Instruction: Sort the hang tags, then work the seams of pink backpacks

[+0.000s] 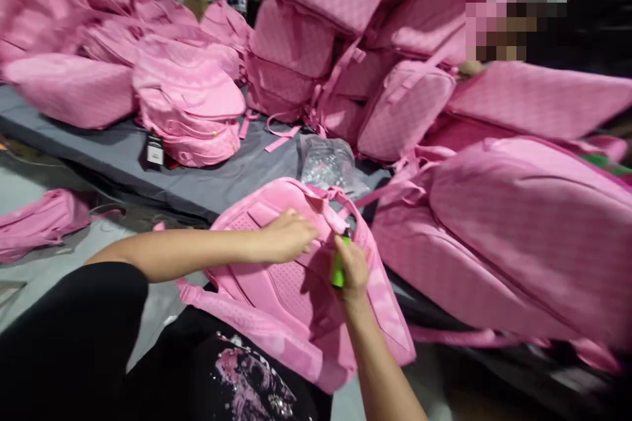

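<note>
A pink backpack (291, 283) rests against my lap, its padded back panel and shoulder straps facing up. My right hand (354, 266) is closed around a bright green tool with a black end (338, 266), close to the top strap of the backpack. Too little of the tool shows to tell its kind. Over the upper back panel, my left hand (289, 237) has its fingers curled in. Whatever those fingers pinch, if anything, is hidden.
Pink backpacks stand on a grey-covered table (197, 187), including a tagged one (190, 102) and a large one (533, 230) at my right. A clear plastic bag (328, 164) lies just beyond my hands. Another person (538, 26) is at the right. A pink bag (44, 223) sits lower left.
</note>
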Demonstrator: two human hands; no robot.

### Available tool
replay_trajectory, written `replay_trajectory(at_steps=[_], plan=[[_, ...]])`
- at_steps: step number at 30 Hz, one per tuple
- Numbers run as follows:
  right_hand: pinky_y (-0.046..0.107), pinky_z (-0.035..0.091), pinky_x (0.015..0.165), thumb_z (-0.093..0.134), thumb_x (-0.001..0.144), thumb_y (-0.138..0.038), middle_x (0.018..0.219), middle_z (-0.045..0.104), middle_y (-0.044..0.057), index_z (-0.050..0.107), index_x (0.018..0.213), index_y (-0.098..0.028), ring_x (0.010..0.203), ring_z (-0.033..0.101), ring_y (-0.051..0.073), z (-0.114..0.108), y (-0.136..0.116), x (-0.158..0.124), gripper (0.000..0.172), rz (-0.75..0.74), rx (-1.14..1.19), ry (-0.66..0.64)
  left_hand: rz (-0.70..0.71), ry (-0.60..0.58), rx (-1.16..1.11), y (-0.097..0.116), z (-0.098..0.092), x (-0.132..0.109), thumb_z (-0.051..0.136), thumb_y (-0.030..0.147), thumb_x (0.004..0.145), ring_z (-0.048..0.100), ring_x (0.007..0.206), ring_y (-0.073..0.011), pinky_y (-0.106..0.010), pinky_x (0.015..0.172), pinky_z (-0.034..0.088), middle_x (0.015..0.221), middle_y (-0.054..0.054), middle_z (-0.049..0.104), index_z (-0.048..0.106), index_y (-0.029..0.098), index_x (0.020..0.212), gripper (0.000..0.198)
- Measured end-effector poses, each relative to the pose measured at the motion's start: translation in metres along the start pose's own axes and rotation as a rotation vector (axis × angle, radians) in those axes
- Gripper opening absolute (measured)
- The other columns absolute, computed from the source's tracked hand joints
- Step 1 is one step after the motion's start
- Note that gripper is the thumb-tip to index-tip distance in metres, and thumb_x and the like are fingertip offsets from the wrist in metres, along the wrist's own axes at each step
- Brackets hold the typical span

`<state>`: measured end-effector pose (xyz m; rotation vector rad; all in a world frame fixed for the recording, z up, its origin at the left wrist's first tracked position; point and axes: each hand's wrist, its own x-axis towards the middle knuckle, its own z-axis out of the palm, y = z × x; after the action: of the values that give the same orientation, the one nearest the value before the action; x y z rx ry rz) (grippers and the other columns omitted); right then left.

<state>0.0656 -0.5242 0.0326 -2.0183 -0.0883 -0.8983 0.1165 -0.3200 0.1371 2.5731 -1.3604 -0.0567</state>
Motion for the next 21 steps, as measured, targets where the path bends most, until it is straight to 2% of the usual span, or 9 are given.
replay_trajectory(at_steps=[2,4,6,7,10,12,14,17,21], plan=[[0.048,0.063,0.083,0.07,0.081,-0.044,0.092,0.077,0.005,0.073,0.091,-0.025,0.089,0.075,0.025,-0.001,0.013,-0.011,0.022,-0.024,-0.055,-0.022,0.064,0.087,0.076,-0.013,0.003,-0.003,0.058,0.03,0.096,0.066,0.101,-0.0282,-0.045,0.091,0.045,0.104,-0.012,0.073,0.069,0.014,0.1,0.021],[0.048,0.063,0.087,0.066,0.086,-0.042,0.1,0.077,0.008,0.07,0.105,-0.023,0.094,0.076,0.025,-0.004,0.012,-0.022,0.027,-0.042,-0.069,0.022,0.072,0.239,0.147,-0.026,-0.009,-0.004,0.058,0.028,0.096,0.061,0.112,-0.03,-0.046,0.096,0.043,0.117,-0.014,0.07,0.068,0.016,0.112,0.023],[0.047,0.063,0.086,0.059,0.092,-0.037,0.107,0.076,0.01,0.063,0.123,-0.021,0.094,0.076,0.024,-0.007,0.0,-0.029,0.035,-0.022,-0.001,0.104,0.052,0.36,0.185,-0.038,-0.022,0.0,0.062,0.024,0.093,0.052,0.127,-0.0324,-0.048,0.102,0.04,0.136,-0.016,0.061,0.058,0.018,0.133,0.041],[0.045,0.064,0.083,0.057,0.094,-0.036,0.107,0.076,0.011,0.061,0.128,-0.02,0.091,0.077,0.024,-0.008,-0.008,-0.031,0.038,0.0,0.043,0.134,0.048,0.372,0.195,-0.042,-0.027,0.004,0.066,0.024,0.09,0.048,0.133,-0.0339,-0.049,0.105,0.039,0.144,-0.018,0.055,0.052,0.018,0.141,0.054],[0.038,0.065,0.069,0.058,0.094,-0.039,0.096,0.077,0.01,0.066,0.121,-0.016,0.075,0.076,0.022,-0.011,-0.031,-0.032,0.036,0.152,0.096,0.154,0.1,0.216,0.214,-0.044,-0.028,0.02,0.076,0.026,0.082,0.038,0.143,-0.0373,-0.053,0.112,0.033,0.155,-0.021,0.042,0.037,0.019,0.153,0.081],[0.034,0.063,0.065,0.063,0.092,-0.04,0.088,0.077,0.008,0.07,0.108,-0.016,0.067,0.074,0.019,-0.012,-0.04,-0.029,0.03,0.283,0.086,0.156,0.126,0.098,0.226,-0.04,-0.025,0.029,0.076,0.028,0.082,0.035,0.146,-0.0382,-0.054,0.113,0.031,0.158,-0.021,0.038,0.027,0.019,0.157,0.09],[0.031,0.061,0.058,0.066,0.09,-0.04,0.082,0.077,0.006,0.071,0.1,-0.016,0.059,0.07,0.017,-0.011,-0.046,-0.025,0.026,0.373,0.102,0.192,0.13,0.038,0.225,-0.036,-0.023,0.035,0.074,0.029,0.083,0.034,0.147,-0.0382,-0.052,0.113,0.032,0.16,-0.022,0.034,0.016,0.019,0.16,0.097],[0.029,0.059,0.053,0.068,0.089,-0.04,0.075,0.075,0.004,0.072,0.095,-0.016,0.053,0.068,0.015,-0.012,-0.048,-0.018,0.025,0.411,0.128,0.165,0.127,-0.001,0.229,-0.033,-0.025,0.037,0.069,0.028,0.085,0.033,0.148,-0.0388,-0.05,0.11,0.034,0.161,-0.023,0.032,0.008,0.018,0.161,0.098],[0.029,0.059,0.054,0.07,0.089,-0.035,0.078,0.076,0.005,0.073,0.093,-0.017,0.056,0.069,0.016,-0.022,-0.047,-0.012,0.019,0.388,0.08,0.09,0.096,-0.033,0.259,-0.03,-0.028,0.04,0.064,0.023,0.087,0.032,0.148,-0.04,-0.052,0.108,0.036,0.162,-0.025,0.029,0.007,0.017,0.161,0.094]])
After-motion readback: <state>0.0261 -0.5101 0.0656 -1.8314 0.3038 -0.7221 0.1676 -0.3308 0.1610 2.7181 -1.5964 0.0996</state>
